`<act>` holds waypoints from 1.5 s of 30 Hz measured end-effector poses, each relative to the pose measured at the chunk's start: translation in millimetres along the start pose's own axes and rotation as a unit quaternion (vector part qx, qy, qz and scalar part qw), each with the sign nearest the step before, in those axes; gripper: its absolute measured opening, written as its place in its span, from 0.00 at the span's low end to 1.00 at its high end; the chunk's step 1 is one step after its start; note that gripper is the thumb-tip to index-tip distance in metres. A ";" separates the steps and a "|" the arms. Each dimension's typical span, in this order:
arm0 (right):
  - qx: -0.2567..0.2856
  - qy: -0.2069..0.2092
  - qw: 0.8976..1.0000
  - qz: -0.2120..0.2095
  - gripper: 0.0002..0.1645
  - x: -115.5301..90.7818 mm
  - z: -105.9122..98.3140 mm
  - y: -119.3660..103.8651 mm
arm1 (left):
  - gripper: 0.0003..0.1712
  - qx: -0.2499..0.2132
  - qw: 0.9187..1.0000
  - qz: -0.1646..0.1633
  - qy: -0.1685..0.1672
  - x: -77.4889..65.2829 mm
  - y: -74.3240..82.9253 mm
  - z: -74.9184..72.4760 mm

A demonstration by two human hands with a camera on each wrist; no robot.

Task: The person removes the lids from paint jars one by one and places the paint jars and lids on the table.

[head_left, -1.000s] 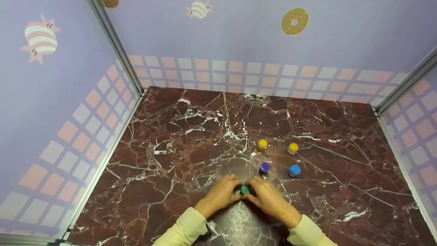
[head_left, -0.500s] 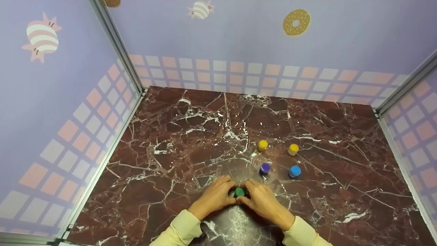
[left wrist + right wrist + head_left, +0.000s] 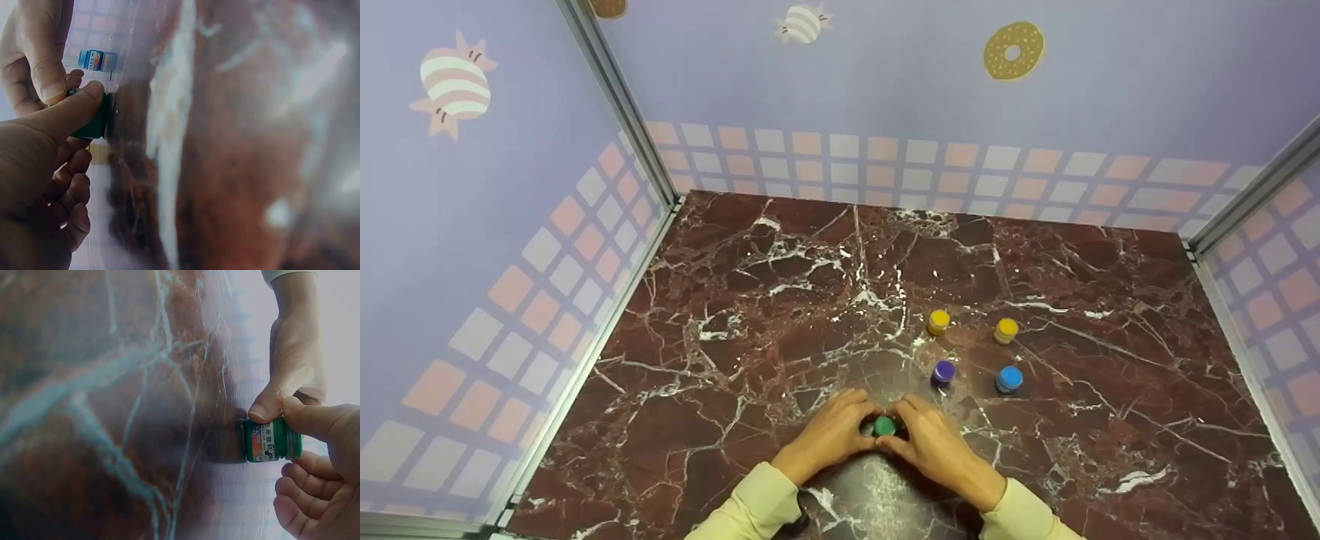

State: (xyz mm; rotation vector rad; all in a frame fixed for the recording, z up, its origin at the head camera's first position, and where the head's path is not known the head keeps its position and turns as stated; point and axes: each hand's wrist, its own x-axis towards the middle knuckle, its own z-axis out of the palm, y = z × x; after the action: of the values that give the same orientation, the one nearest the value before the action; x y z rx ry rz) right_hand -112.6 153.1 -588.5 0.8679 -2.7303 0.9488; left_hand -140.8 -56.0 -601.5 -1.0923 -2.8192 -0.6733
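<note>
A small green paint jar (image 3: 885,427) stands upright on the marble-patterned table between my two hands. In the right wrist view, its printed label (image 3: 264,441) faces the camera and its base meets the table. My left hand (image 3: 832,431) grips the jar's body, with the thumb laid across the side in the left wrist view. Higher up, at the lid (image 3: 293,443), my right hand (image 3: 937,442) pinches with thumb and fingers. The fingers behind the jar are partly hidden. The lid is on the jar.
Beyond my right hand stand a purple-lidded jar (image 3: 943,373), a blue-lidded jar (image 3: 1009,379) and two yellow-lidded jars, one left (image 3: 938,322) and one right (image 3: 1006,331). Patterned panels (image 3: 840,90) border the table (image 3: 765,337) at the back and sides.
Both hands and the green jar have shifted slightly left and toward me, mostly in the first half second. My hands keep their hold on it. The other jars stay in place.
</note>
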 end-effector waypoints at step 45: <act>0.020 -0.105 0.990 -0.088 0.27 10.5 -13.6 6.7 | 0.22 -0.007 1.000 -0.002 -0.029 4.8 -5.3 -0.7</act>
State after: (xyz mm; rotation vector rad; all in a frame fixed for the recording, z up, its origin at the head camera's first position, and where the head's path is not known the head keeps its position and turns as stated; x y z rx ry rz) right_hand -125.9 160.6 -578.2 1.2594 -2.7519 0.9273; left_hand -148.0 -56.7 -602.0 -1.1270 -2.8695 -0.6722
